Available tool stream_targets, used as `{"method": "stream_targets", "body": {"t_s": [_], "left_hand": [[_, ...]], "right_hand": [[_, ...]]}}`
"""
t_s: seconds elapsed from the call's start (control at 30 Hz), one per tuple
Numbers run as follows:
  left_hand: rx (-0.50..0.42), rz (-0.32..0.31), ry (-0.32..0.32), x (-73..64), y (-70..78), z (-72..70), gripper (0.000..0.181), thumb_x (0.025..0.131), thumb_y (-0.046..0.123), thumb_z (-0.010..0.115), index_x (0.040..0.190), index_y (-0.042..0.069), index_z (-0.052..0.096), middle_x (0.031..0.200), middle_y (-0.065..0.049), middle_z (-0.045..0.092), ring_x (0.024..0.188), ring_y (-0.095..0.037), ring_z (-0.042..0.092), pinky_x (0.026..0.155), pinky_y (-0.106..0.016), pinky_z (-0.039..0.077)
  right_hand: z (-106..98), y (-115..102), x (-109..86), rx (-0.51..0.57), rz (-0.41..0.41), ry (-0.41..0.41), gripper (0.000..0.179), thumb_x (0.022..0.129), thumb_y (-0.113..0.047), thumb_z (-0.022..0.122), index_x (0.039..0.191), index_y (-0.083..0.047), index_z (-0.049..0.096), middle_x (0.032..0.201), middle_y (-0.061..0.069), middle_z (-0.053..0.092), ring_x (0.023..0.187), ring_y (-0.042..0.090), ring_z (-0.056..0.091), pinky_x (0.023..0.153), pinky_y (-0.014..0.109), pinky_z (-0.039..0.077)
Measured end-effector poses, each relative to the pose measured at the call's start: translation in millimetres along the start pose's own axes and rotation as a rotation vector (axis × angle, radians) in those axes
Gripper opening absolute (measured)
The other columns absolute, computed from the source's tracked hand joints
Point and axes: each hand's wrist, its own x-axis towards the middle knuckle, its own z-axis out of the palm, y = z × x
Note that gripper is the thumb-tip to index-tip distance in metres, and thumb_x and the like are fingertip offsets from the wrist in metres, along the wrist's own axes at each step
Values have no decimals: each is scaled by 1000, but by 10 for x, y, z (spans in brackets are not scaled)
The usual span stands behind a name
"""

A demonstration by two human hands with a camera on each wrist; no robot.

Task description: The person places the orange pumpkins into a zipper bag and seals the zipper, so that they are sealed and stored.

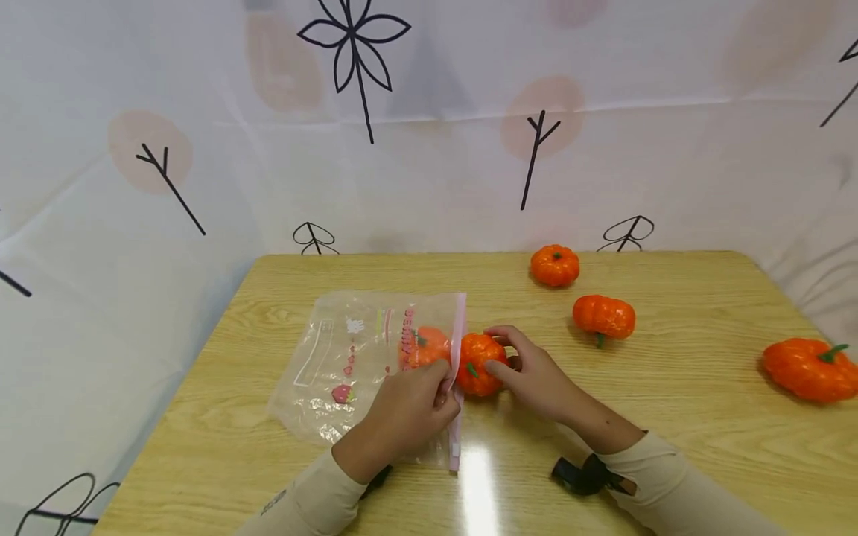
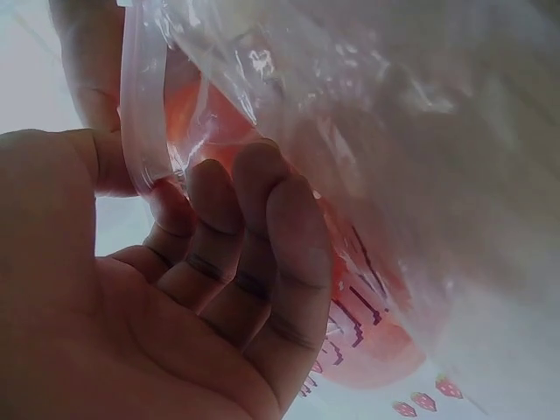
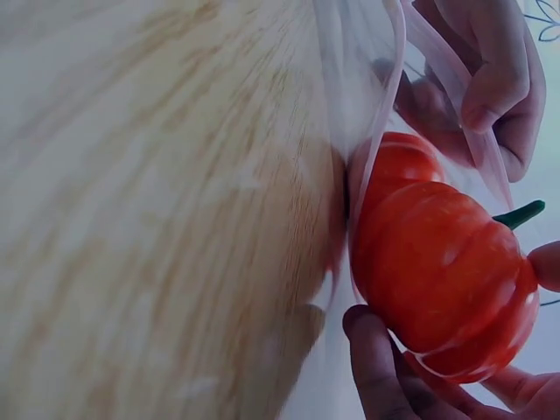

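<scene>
A clear zip bag [image 1: 315, 372] with a pink slider edge and strawberry print lies on the table, one orange toy pumpkin [image 1: 429, 347] inside it. My left hand [image 1: 409, 409] pinches the upper lip of the bag's mouth and lifts it; the raised edge shows in the right wrist view. At the mouth, my right hand [image 1: 536, 376] grips a second orange pumpkin [image 3: 446, 271] with a green stem, thumb on one side and fingers on the other. That pumpkin sits partly within the opening, close to the first one.
Three more orange pumpkins lie on the wooden table [image 1: 670, 372]: one at the back [image 1: 555, 266], one tipped on its side [image 1: 604, 316], and one at the right edge [image 1: 811, 370]. A white patterned cloth [image 1: 429, 171] hangs behind the table.
</scene>
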Motion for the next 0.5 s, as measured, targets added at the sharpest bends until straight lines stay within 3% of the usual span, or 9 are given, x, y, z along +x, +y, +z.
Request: {"method": "stream_targets", "body": {"t_s": [0.33, 0.5], "left_hand": [[14, 16, -14, -6, -10, 6, 20, 80, 21, 62, 74, 22, 43, 62, 15, 34, 53, 0, 30, 49, -18, 25], [10, 32, -24, 1, -8, 11, 22, 80, 22, 62, 73, 23, 41, 62, 15, 34, 52, 1, 29, 49, -17, 23]], "right_hand": [[10, 3, 4, 44, -12, -23, 58, 100, -24, 59, 150, -14, 32, 145, 27, 41, 86, 21, 64, 70, 30, 50], [6, 12, -5, 50, -30, -33, 54, 101, -25, 57, 150, -15, 36, 148, 27, 38, 93, 23, 67, 78, 34, 52]]}}
